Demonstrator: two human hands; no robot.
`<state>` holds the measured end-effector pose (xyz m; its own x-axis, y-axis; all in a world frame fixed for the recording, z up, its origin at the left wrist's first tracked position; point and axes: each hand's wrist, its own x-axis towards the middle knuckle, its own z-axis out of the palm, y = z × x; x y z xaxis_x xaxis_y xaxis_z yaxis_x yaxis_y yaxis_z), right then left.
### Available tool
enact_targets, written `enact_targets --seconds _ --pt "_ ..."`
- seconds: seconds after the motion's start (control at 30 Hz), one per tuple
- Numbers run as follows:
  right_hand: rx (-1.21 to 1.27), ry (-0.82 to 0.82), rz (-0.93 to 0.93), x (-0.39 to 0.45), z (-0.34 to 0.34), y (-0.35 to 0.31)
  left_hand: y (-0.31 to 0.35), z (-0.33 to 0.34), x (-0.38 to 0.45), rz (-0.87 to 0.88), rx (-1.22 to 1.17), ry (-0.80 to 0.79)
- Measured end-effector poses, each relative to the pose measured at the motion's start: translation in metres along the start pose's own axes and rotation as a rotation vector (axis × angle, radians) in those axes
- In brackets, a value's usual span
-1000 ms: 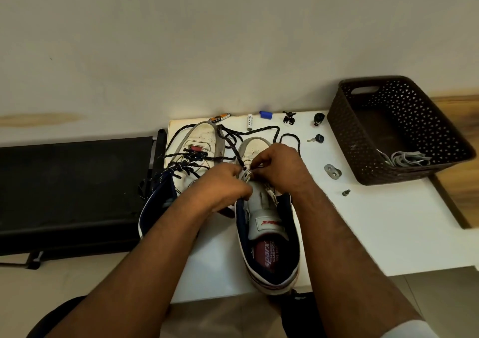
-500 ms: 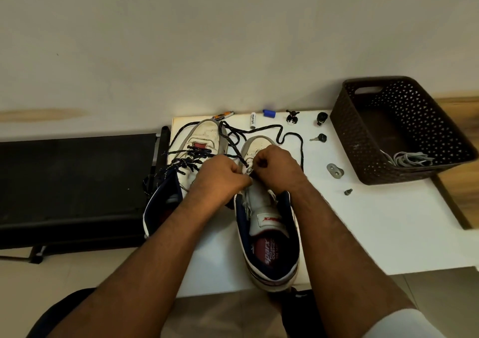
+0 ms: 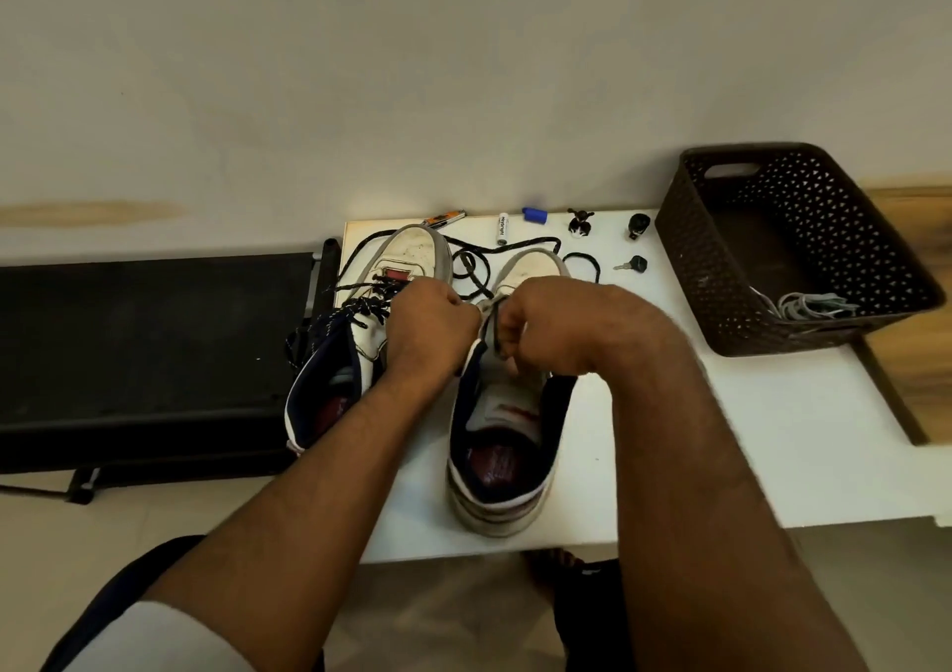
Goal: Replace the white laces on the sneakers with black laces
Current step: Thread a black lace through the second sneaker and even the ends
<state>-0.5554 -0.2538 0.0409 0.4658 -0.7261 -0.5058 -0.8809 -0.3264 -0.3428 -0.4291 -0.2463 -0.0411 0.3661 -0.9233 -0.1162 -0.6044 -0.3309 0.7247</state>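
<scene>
Two white sneakers stand on a small white table (image 3: 747,439), toes away from me. The left sneaker (image 3: 412,259) carries a black lace across its eyelets. The right sneaker (image 3: 502,445) is the nearer one, its tongue and dark lining showing. My left hand (image 3: 430,329) grips the left eyelet edge of the right sneaker with curled fingers. My right hand (image 3: 551,326) pinches a black lace (image 3: 476,270) at the shoe's eyelets; the rest of that lace trails in loops toward the toes. The fingertips and eyelets are mostly hidden.
A dark perforated basket (image 3: 721,270) with pale laces (image 3: 809,306) inside stands at the right of the table. Small items line the far edge: a battery (image 3: 503,228), a blue cap (image 3: 534,215), a key (image 3: 633,263), black knobs. A black bench (image 3: 149,342) lies left.
Both hands have stayed on the right sneaker's eyelets and shifted slightly; my right hand has pulled the lace, and the loop beyond the toe has changed shape.
</scene>
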Motion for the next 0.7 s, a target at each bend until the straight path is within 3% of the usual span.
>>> enact_targets --seconds 0.23,0.43,0.6,0.67,0.7 --pt "-0.021 -0.179 -0.191 -0.035 0.0 -0.026 -0.001 -0.005 0.01 -0.098 -0.068 0.052" --pt "0.114 -0.393 -0.356 -0.06 0.014 -0.039 0.0 -0.005 0.014 -0.094 -0.106 0.056" --pt "0.318 -0.387 -0.313 -0.054 0.01 -0.016 -0.005 -0.009 0.018 -0.027 -0.134 -0.057" --pt "0.505 -0.246 -0.244 -0.055 0.003 0.005 -0.006 -0.011 0.02 -0.01 -0.151 -0.097" --pt "0.62 -0.099 -0.18 -0.052 0.001 0.017 -0.007 -0.011 0.021 -0.004 -0.163 -0.113"
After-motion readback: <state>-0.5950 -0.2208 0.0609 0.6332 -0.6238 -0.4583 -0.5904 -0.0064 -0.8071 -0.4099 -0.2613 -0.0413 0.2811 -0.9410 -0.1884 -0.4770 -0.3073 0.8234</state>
